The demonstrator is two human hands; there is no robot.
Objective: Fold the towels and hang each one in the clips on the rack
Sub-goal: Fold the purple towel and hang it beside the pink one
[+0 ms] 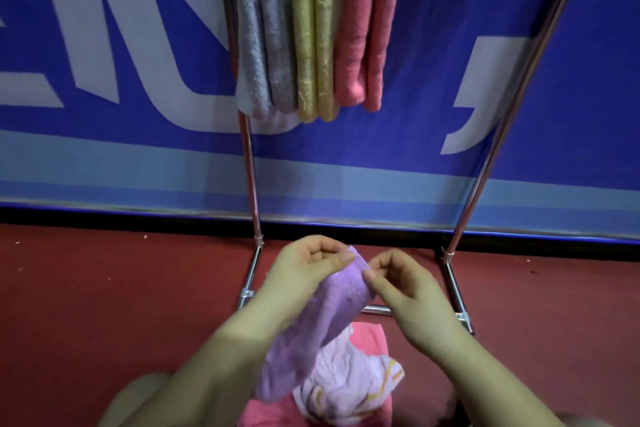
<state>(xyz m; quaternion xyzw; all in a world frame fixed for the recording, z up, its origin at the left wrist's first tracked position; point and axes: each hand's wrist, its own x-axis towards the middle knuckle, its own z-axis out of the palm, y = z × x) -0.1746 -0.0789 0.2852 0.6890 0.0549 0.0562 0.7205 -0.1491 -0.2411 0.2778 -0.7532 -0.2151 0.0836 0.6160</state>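
A purple towel (318,319) hangs in a long fold between my hands, low in front of the rack. My left hand (311,263) pinches its top corner between thumb and fingers. My right hand (398,279) pinches the same top edge just to the right. Under it lie a pink towel (369,336) and a white towel with yellow trim (353,381) in a loose heap on the floor. On the metal rack (251,180) hang a grey towel (263,45), a yellow-green towel (315,45) and a pink hung towel (367,31). The clips are out of view above.
A blue banner (121,80) with white letters stands right behind the rack. The rack's right upright (491,149) leans up to the right, and its base bars lie on the red floor (104,288). A knee shows at bottom left (138,399).
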